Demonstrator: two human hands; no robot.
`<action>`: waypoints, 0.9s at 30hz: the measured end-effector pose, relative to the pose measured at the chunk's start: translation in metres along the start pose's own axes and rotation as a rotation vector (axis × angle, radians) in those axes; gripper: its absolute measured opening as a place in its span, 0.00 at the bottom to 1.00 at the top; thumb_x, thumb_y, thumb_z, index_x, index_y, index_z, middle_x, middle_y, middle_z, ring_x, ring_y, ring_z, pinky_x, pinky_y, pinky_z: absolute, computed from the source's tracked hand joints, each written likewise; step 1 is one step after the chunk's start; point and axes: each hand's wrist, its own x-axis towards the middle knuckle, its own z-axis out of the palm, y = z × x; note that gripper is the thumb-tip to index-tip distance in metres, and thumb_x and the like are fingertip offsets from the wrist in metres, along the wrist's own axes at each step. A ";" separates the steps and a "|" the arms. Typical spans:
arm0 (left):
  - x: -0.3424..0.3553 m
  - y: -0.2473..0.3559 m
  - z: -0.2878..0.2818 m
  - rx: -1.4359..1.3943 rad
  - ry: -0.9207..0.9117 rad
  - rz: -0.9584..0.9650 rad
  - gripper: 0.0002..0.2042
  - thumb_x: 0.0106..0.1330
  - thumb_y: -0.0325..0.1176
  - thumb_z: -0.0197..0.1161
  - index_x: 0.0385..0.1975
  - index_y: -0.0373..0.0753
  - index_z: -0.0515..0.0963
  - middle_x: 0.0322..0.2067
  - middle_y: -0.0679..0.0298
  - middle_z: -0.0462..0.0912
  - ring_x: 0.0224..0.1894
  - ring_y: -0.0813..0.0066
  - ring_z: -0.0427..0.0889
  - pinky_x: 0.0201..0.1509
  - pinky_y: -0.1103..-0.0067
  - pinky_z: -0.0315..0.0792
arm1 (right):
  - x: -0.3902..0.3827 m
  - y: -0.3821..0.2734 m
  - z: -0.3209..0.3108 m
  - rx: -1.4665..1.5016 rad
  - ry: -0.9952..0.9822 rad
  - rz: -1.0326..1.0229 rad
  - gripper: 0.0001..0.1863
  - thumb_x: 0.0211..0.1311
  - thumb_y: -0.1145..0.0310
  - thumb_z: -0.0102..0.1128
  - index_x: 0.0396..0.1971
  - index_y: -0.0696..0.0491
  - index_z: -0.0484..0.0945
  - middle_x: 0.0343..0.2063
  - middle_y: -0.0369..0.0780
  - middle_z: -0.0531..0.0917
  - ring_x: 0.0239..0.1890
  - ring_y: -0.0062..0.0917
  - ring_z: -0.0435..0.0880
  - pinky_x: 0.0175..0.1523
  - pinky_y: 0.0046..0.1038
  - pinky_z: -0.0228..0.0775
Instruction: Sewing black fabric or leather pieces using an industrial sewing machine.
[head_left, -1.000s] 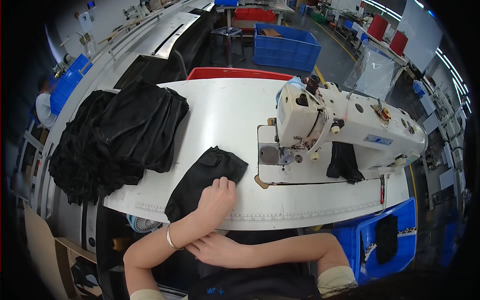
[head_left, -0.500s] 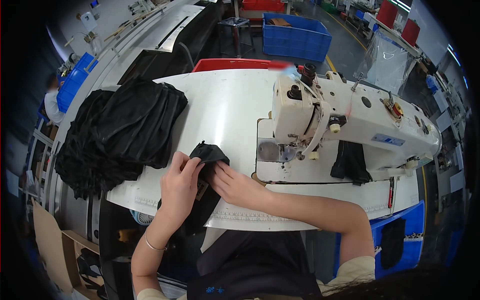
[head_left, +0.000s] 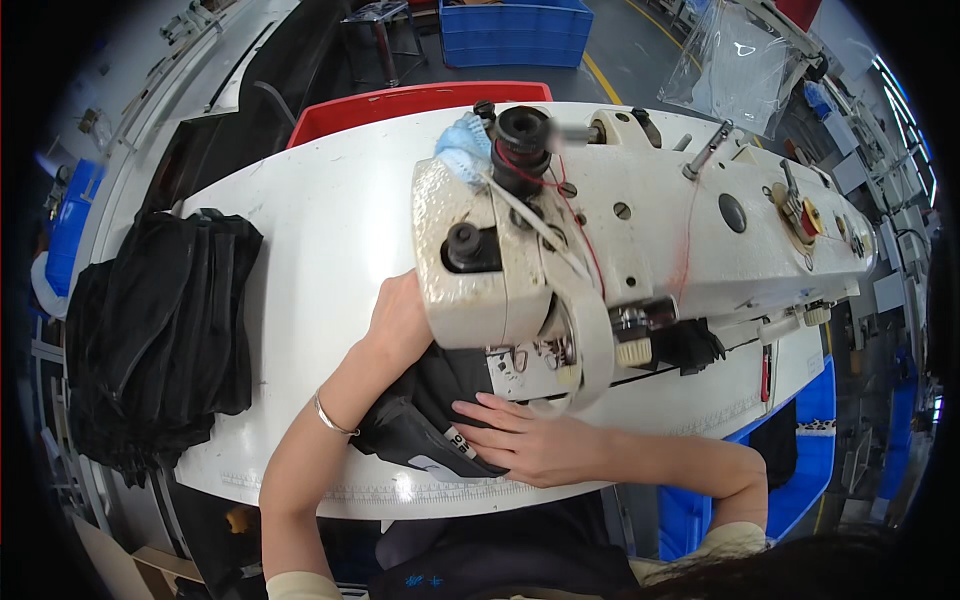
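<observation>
A black fabric piece (head_left: 410, 420) with a small white label lies beneath the head of the white sewing machine (head_left: 620, 220). My left hand (head_left: 395, 320) is at the upper left of that piece; its fingertips are hidden behind the machine head, so its grip does not show. My right hand (head_left: 515, 440) lies on the piece in front of the machine, fingers apart and stretched out toward the label. A big stack of black fabric pieces (head_left: 155, 340) lies at the left on the white table (head_left: 310, 230).
A red bin (head_left: 370, 105) stands behind the table, a blue crate (head_left: 515, 30) farther back. A blue tub (head_left: 810, 480) with dark fabric is below the right side. A red-handled tool (head_left: 766, 370) lies at the table's right. Another dark fabric piece (head_left: 690, 345) is under the machine's arm.
My hands have moved with the fabric piece from the open table up to the sewing machine. The view has come closer to the machine, which now fills the middle and right.
</observation>
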 end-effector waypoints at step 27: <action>-0.048 0.022 -0.083 -0.282 0.305 -0.262 0.11 0.61 0.24 0.61 0.43 0.36 0.79 0.34 0.60 0.80 0.36 0.73 0.79 0.39 0.75 0.73 | -0.104 0.064 -0.086 -0.812 0.302 0.982 0.10 0.58 0.69 0.56 0.37 0.55 0.80 0.34 0.43 0.81 0.38 0.36 0.80 0.44 0.39 0.72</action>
